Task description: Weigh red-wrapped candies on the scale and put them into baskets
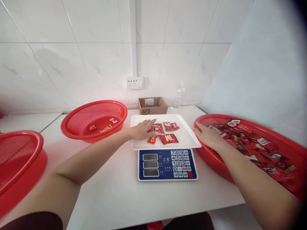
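A blue-faced weighing scale (167, 164) stands in the middle of the white table, with a white tray (187, 135) on top. Several small red candy packets (168, 138) lie on the tray. My left hand (142, 130) rests flat on the tray's left side, fingers spread and touching the nearest packets. My right hand (208, 135) lies palm down on the near-left rim of a large red basket (283, 150) full of red packets, holding nothing that I can see.
A second red basket (72, 123) at the back left holds a few packets. A third red basket (14, 166) sits at the far left edge. A small cardboard box (153, 106) and a clear plastic bottle (178, 97) stand against the tiled wall.
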Demonstrator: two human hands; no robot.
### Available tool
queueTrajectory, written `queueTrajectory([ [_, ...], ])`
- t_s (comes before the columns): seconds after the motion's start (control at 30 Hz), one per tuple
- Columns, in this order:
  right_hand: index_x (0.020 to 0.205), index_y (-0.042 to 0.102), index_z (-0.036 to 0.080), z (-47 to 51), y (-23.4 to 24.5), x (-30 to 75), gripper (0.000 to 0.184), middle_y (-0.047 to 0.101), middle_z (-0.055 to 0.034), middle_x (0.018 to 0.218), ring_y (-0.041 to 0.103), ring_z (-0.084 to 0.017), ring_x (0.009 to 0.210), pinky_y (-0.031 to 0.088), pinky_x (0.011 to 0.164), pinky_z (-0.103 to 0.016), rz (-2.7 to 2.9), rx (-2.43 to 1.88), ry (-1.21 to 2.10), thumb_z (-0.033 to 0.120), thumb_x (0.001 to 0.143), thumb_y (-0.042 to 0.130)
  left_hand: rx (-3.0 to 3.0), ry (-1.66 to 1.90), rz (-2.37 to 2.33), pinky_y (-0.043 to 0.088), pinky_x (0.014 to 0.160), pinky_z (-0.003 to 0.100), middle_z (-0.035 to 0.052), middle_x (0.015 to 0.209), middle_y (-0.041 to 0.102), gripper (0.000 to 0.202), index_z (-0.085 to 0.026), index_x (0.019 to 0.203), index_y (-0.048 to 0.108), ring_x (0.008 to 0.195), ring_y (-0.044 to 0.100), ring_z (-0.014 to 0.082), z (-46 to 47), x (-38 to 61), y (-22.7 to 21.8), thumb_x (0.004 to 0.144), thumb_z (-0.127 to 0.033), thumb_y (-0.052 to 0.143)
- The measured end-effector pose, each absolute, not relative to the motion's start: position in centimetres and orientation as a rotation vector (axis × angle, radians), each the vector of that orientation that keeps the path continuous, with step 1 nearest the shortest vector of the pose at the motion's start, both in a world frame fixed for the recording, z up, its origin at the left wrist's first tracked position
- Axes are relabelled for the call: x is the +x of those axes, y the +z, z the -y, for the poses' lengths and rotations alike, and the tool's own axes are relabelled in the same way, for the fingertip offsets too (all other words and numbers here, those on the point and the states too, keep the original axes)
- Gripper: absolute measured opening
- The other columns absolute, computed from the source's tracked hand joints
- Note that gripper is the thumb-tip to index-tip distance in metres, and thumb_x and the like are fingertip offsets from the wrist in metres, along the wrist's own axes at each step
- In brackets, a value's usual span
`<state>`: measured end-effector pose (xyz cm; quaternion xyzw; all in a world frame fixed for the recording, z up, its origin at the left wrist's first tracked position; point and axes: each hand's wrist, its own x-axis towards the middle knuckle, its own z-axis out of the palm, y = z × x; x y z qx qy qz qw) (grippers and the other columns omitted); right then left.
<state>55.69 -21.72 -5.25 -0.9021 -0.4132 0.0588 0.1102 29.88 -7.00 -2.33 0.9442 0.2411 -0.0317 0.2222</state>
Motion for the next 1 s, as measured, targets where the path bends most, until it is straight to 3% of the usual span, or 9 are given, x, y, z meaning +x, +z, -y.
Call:
queueTrajectory([
  [0.1, 0.141, 0.031, 0.018, 21.7, -5.4, 55.9, 0.061, 0.056, -0.0148, 0.127, 0.052, -0.032, 0.115, 0.043, 0.088, -0.042, 1.224, -2.657, 0.155, 0.047, 0.088, 0.027, 2.682, 0.014, -0.623, 0.008, 0.112, 0.047, 0.0085, 0.154, 0.004, 0.085, -0.02, 0.145, 0.002, 0.14, -0.003, 0.0258, 7.1, 31.6, -2.1, 0.08, -0.071, 0.023],
  [0.37, 0.141, 0.033, 0.018, 21.7, -5.5, 55.7, 0.061, 0.058, -0.0164, 0.123, 0.054, -0.031, 0.112, 0.042, 0.087, -0.041, 1.241, -2.671, 0.126, 0.048, 0.088, 0.025, 2.865, -0.112, -0.311, 0.003, 0.108, 0.056, 0.003, 0.152, 0.02, 0.074, -0.027, 0.139, 0.031, 0.139, 0.0, 0.0327, 8.2, 37.4, -2.0, 0.081, -0.071, 0.022],
  [0.5, 0.14, 0.034, 0.018, 21.8, -5.5, 55.7, 0.061, 0.059, -0.0168, 0.121, 0.055, -0.032, 0.11, 0.043, 0.084, -0.042, 1.253, -2.657, 0.122, 0.049, 0.088, 0.024, 2.795, -0.146, -0.212, 0.008, 0.108, 0.054, 0.0056, 0.132, 0.052, 0.07, -0.024, 0.118, 0.055, 0.137, 0.015, 0.0315, 8.2, 37.5, -1.4, 0.082, -0.07, 0.018],
  [0.6, 0.14, 0.034, 0.018, 21.8, -5.6, 56.0, 0.062, 0.06, -0.0165, 0.12, 0.056, -0.032, 0.109, 0.043, 0.083, -0.042, 1.271, -2.633, 0.117, 0.049, 0.087, 0.025, 2.733, -0.049, -0.254, 0.029, 0.102, 0.043, 0.0076, 0.114, 0.062, 0.069, -0.021, 0.103, 0.061, 0.122, 0.042, 0.0271, 7.7, 36.6, -0.7, 0.082, -0.07, 0.016],
  [0.7, 0.139, 0.035, 0.017, 21.7, -5.8, 56.2, 0.061, 0.061, -0.0162, 0.119, 0.056, -0.032, 0.109, 0.043, 0.083, -0.042, 1.277, -2.617, 0.108, 0.049, 0.087, 0.026, 2.717, 0.077, -0.279, 0.035, 0.098, 0.036, 0.006, 0.121, 0.058, 0.064, -0.022, 0.112, 0.056, 0.115, 0.048, 0.0226, 7.1, 35.8, -0.5, 0.084, -0.067, 0.019],
  [0.87, 0.14, 0.034, 0.017, 21.8, -5.5, 56.0, 0.062, 0.059, -0.0163, 0.121, 0.055, -0.032, 0.11, 0.043, 0.086, -0.043, 1.254, -2.619, 0.131, 0.049, 0.087, 0.026, 2.818, -0.014, -0.23, 0.007, 0.11, 0.049, 0.0029, 0.149, 0.028, 0.07, -0.03, 0.136, 0.038, 0.139, 0.008, 0.0279, 7.4, 35.7, -1.6, 0.081, -0.07, 0.025],
  [0.93, 0.14, 0.034, 0.018, 21.9, -5.4, 55.8, 0.062, 0.059, -0.0155, 0.122, 0.055, -0.031, 0.111, 0.042, 0.087, -0.042, 1.245, -2.624, 0.139, 0.049, 0.087, 0.026, 2.83, -0.063, -0.229, 0.001, 0.109, 0.053, 0.0013, 0.152, 0.02, 0.072, -0.033, 0.136, 0.037, 0.14, 0.001, 0.0292, 7.8, 36.0, -2.0, 0.077, -0.074, 0.028],
  [1.0, 0.14, 0.034, 0.019, 22.0, -5.3, 55.6, 0.061, 0.058, -0.0149, 0.123, 0.055, -0.031, 0.111, 0.043, 0.087, -0.041, 1.235, -2.631, 0.143, 0.049, 0.087, 0.026, 2.858, -0.072, -0.218, 0.0, 0.109, 0.054, 0.0027, 0.152, 0.02, 0.071, -0.032, 0.131, 0.045, 0.14, 0.001, 0.0297, 8.1, 36.2, -2.1, 0.077, -0.074, 0.029],
])
